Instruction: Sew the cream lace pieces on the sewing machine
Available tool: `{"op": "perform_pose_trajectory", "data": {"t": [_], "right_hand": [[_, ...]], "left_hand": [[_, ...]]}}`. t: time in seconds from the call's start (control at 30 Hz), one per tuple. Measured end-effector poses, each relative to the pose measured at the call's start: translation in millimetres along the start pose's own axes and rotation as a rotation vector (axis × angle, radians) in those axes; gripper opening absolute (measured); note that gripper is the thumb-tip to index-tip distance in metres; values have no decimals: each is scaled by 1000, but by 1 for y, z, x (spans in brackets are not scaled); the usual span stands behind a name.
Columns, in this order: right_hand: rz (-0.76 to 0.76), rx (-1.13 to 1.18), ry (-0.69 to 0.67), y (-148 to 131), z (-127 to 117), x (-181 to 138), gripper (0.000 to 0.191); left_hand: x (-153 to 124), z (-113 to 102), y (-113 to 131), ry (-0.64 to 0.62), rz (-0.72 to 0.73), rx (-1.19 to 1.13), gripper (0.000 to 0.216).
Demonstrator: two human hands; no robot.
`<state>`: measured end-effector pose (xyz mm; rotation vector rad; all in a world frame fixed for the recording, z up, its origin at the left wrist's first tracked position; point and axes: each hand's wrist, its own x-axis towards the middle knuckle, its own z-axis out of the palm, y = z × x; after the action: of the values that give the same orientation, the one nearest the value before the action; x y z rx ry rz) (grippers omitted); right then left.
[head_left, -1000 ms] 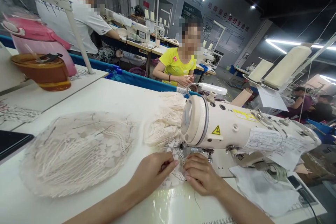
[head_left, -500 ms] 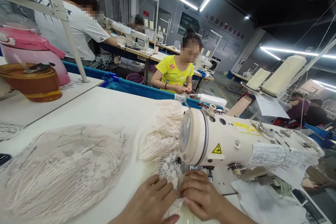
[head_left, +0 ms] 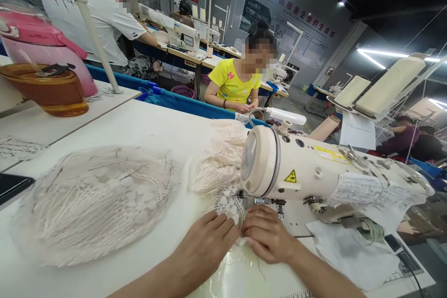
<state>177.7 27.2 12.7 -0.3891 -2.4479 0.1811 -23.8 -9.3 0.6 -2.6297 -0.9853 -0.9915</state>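
Note:
Directly in front of the sewing machine [head_left: 296, 167], both hands are on a strip of cream lace fabric [head_left: 228, 202]. My left hand [head_left: 211, 244] has its fingers curled down on the lace, left of the needle area; its thumb is hidden. My right hand [head_left: 265, 233] is closed at the lace edge, just below the presser foot, and its fingertips nearly meet those of my left. Behind them the lace runs into a gathered heap [head_left: 223, 158] beside the machine head. The needle itself cannot be made out.
A lace piece with loose threads [head_left: 104, 200] lies on the left of the white table. A phone [head_left: 14, 186], an amber cup [head_left: 49, 91] and a pink jug [head_left: 45, 42] stand farther left. Thread cones [head_left: 391, 86] rise at right. A co-worker in yellow [head_left: 233, 84] sits opposite.
The view has shifted, so the table and machine sit higher in the picture. My hands stay closed on the lace near the presser foot; my left thumb has gone out of sight.

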Motion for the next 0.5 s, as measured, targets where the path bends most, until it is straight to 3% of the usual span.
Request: {"op": "perform_pose_trajectory", "data": {"t": [0.1, 0.2, 0.3, 0.4, 0.5], "right_hand": [[-7, 6, -3, -1, 0, -2, 10], [4, 4, -13, -1, 0, -5, 10], [10, 1, 2, 0, 0, -8, 10], [14, 6, 7, 1, 0, -10, 10], [21, 10, 24, 2, 1, -11, 11]], "left_hand": [[1, 5, 0, 21, 43, 32, 26], [2, 5, 1, -21, -6, -22, 26], [4, -1, 3, -137, -51, -99, 23], [6, -5, 6, -233, -73, -168, 5], [5, -3, 8, -240, -92, -148, 17]]}}
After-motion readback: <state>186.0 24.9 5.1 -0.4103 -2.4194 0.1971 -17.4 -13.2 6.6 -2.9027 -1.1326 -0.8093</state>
